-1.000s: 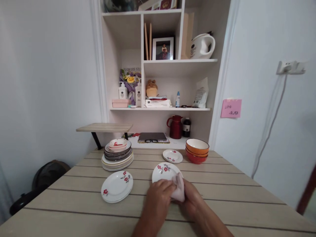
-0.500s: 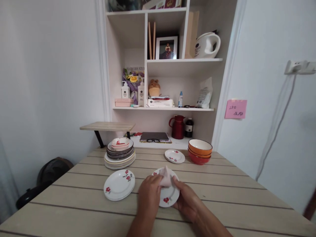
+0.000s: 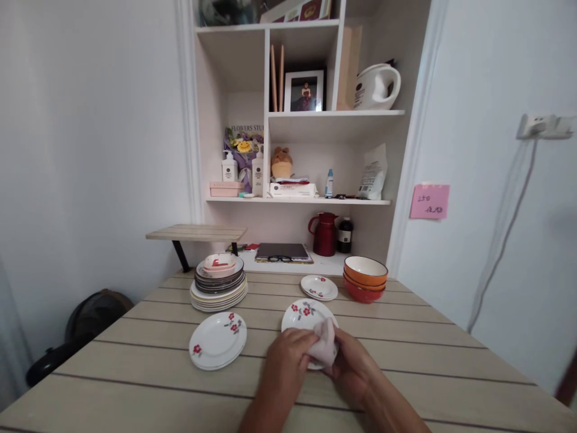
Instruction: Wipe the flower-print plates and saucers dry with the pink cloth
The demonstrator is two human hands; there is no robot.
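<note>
A white plate with red flowers (image 3: 297,319) is held above the table, its far side tipped up into view. My right hand (image 3: 354,367) grips the plate's right edge. A pale pink cloth (image 3: 325,343) is bunched in my left hand (image 3: 291,361), pressed on the plate's near right part by its rim. The cloth hides that part of the plate and some of my right fingertips. To the left lie a couple of matching flowered plates (image 3: 218,340), stacked. Behind the held plate sit smaller flowered plates (image 3: 319,287).
At the back left stands a tall stack of plates (image 3: 219,294) topped by small square dishes (image 3: 219,263). Nested orange and red bowls (image 3: 365,276) stand at the back right. Behind the wooden table (image 3: 148,385) are a red jug (image 3: 324,233) and a laptop (image 3: 282,250).
The cloth and my left hand have moved right across the plate to its near right edge. The plate has turned, so its flowers now show at the far side.
</note>
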